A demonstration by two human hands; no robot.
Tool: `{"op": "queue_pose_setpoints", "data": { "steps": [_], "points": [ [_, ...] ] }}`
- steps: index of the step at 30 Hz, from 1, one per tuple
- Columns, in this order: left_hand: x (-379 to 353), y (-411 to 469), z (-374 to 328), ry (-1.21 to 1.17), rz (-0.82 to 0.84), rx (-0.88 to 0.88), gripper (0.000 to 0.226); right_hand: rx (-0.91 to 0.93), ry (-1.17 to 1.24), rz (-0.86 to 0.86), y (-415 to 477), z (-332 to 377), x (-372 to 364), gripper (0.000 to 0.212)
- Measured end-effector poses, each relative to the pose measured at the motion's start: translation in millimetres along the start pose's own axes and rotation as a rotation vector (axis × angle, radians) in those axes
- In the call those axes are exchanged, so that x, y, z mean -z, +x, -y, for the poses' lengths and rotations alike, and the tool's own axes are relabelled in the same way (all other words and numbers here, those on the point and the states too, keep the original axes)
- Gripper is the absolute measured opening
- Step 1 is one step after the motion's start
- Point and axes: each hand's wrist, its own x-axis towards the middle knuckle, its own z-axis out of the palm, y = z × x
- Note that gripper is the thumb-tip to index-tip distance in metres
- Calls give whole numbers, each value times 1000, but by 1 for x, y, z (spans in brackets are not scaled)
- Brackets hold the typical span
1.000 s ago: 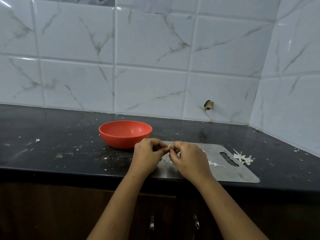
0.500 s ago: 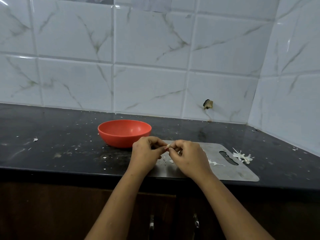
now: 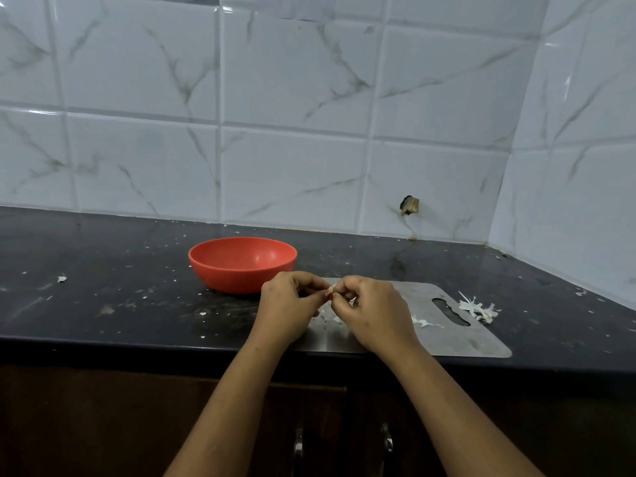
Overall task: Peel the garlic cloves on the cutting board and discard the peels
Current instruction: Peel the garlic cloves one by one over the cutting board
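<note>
Head view: left hand and right hand pinch a garlic clove between fingertips; small, light, papery-skinned, likely slippery; best held by its ends.

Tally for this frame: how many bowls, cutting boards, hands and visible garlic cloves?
Bowls: 1, the red bowl
Cutting boards: 1, the steel cutting board
Hands: 2, left hand and right hand
Garlic cloves: 1, the garlic clove, pinched between both hands
Total: 5

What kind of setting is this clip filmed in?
Most likely a home kitchen: a dark countertop backed by marble-look wall tiles, with a steel cutting board and a red bowl on it.
</note>
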Motion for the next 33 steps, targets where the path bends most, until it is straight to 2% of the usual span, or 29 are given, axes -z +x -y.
{"op": "queue_pose_setpoints", "data": {
  "steps": [5,14,27,33],
  "points": [
    [0,-1,-1,-24,-8,19,13,-30,69,-17,2,-2,-2,11],
    [-2,0,-2,-59,7,63,11,-23,183,-13,2,-5,-5,10],
    [-1,0,-2,-44,-29,15,11,-75,255,20,4,-5,-3,18],
    [-2,-2,-3,18,13,-25,16,-99,279,7,6,-8,-4,9]
  ]
}}
